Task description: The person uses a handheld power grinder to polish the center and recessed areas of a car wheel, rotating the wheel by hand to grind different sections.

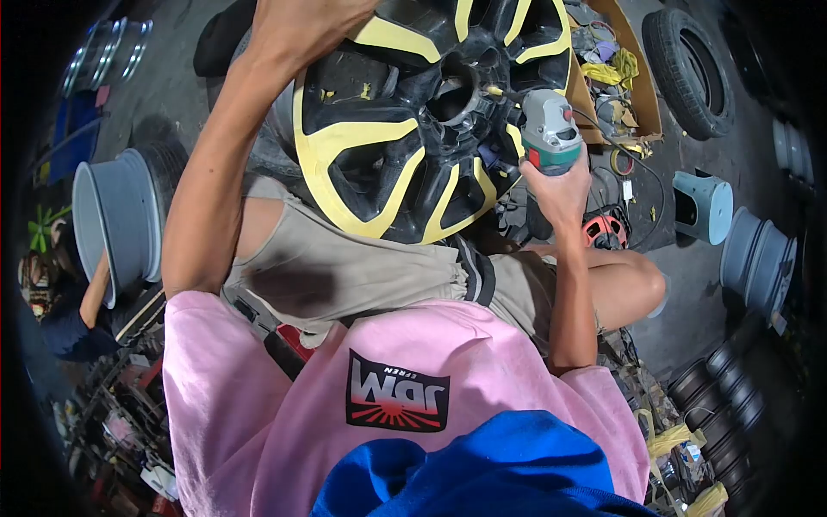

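Observation:
A black alloy wheel rim (323, 164) with pale yellow spoke faces lies tilted across my lap, its hub hole facing up. My right hand (560, 189) is closed around a corded angle grinder (551, 121) with a grey head, green body and red button. The grinder is over the right side of the rim, close to the hub; its working end is hidden. My left hand (314, 26) is at the rim's upper left edge, and its fingers run out of the picture at the top.
A cardboard box (642, 52) of scraps stands at upper right, beside a tyre (689, 73). A light blue stool (702, 207) and a silver rim (758, 263) are at right. Another person's arm (95, 293) reaches to a grey rim (116, 224) at left. A cable (659, 185) trails over the floor.

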Demonstrator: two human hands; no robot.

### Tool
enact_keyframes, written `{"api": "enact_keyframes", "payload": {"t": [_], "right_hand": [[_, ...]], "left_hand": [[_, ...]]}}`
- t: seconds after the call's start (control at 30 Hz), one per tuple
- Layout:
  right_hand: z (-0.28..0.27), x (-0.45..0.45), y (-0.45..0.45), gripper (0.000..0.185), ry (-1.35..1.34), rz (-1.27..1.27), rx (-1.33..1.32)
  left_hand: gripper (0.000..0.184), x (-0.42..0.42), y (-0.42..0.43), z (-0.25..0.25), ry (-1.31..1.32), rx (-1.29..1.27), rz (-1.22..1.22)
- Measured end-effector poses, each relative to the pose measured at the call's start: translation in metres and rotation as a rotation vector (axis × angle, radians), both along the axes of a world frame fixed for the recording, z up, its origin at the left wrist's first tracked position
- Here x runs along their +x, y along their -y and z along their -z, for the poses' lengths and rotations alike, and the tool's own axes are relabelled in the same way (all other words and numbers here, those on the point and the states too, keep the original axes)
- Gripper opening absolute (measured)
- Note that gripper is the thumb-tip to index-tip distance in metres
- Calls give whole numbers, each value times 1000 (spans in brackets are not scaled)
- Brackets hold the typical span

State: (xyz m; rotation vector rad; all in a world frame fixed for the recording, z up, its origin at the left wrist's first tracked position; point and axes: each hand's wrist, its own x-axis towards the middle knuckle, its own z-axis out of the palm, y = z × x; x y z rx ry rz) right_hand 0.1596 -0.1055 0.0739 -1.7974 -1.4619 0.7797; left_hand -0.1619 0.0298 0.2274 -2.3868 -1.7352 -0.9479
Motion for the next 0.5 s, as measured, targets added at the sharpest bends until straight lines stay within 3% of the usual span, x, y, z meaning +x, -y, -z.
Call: {"api": "enact_keyframes", "payload": {"t": [0.5], "right_hand": [[8, 1, 0, 70, -18, 13, 15]], "left_hand": [[34, 4, 4, -1, -28, -3, -2]]}}
